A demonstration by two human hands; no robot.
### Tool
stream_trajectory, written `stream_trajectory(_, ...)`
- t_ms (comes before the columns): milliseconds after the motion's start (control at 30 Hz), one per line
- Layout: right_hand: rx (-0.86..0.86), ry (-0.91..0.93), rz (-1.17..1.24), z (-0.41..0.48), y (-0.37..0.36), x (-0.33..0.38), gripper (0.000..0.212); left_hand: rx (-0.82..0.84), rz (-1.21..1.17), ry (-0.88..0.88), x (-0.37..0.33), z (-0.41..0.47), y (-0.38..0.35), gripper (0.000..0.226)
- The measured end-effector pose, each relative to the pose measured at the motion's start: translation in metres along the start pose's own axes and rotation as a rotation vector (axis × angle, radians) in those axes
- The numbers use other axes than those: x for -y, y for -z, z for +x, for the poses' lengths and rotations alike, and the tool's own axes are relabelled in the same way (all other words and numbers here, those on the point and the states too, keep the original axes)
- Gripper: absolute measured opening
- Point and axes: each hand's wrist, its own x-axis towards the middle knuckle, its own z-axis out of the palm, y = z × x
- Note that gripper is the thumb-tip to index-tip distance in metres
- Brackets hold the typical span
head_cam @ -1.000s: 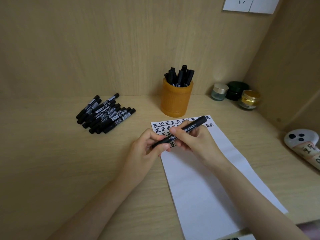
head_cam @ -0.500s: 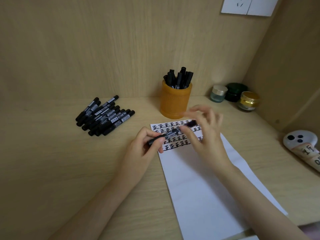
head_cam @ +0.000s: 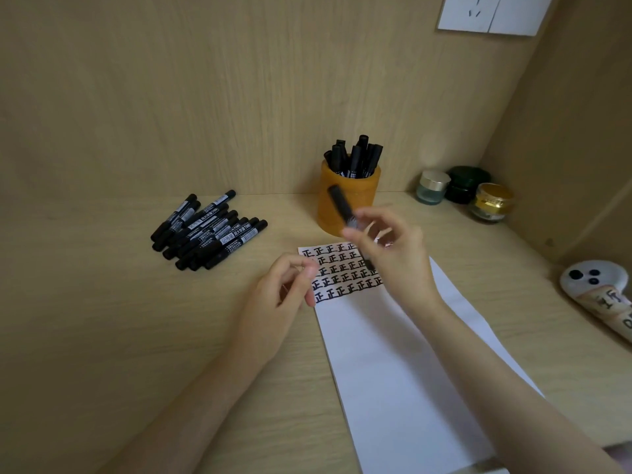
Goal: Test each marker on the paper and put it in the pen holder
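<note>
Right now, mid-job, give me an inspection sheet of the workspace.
Surface: wooden desk, flat.
Job's things: paper with rows of test marks at its far end; pile of markers lying at left; pen holder upright beyond the paper, stored markers standing in it; one marker, motion-blurred, held before the holder.
Clutter: three jars in far right corner; white object with black dots at right edge.
Hands: right hand pinches the marker; left hand loosely curled, nothing seen in it.
Cables: nothing seen.
Surroundings: wooden walls; wall socket upper right.
</note>
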Motion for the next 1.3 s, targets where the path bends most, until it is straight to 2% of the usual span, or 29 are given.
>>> stream_trajectory(100, -0.139, -0.087, 0.116, 0.035, 0.005, 0.01, 0.022, 0.032, 0.081, 0.026, 0.004, -0.001, -0.001, 0.015)
stream_trajectory(233, -0.25, -0.052, 0.055, 0.081, 0.006, 0.018, 0.023, 0.017, 0.142, 0.058, 0.012, 0.002, 0.0, 0.008)
stream_trajectory(367, -0.32, 0.031, -0.075, 0.111, -0.001, 0.015, 0.048, 0.02, 0.176, 0.074, 0.014, 0.003, 0.001, 0.006)
stream_trajectory(467, -0.279, 0.093, -0.188, 0.115, -0.006, 0.009, 0.063, 0.024, 0.182, 0.072, 0.015, 0.004, 0.002, 0.006)
stream_trajectory(667, -0.121, 0.153, -0.382, 0.108, -0.011, -0.003, 0.065, 0.013, 0.195, 0.077, 0.016, 0.007, 0.004, 0.005)
stream_trajectory(800, -0.102, 0.173, -0.434, 0.103, -0.012, -0.017, 0.049, -0.006, 0.213, 0.086, 0.015, 0.008, 0.005, 0.005)
stream_trajectory(900, -0.121, 0.199, -0.565, 0.107, -0.011, -0.023, 0.048, -0.005, 0.234, 0.097, 0.015, 0.01, 0.005, 0.005)
stream_trajectory(1100, 0.062, 0.254, -0.571, 0.114, -0.013, -0.017, 0.049, -0.008, 0.242, 0.116, 0.015, 0.01, 0.005, 0.007)
stream_trajectory(1200, 0.08, 0.218, -0.535, 0.116, -0.013, -0.018, 0.04, -0.008, 0.236, 0.114, 0.016, 0.01, 0.006, 0.008)
stream_trajectory(1300, 0.015, 0.209, -0.594, 0.113, -0.013, -0.024, 0.037, -0.009, 0.24, 0.116, 0.015, 0.01, 0.006, 0.008)
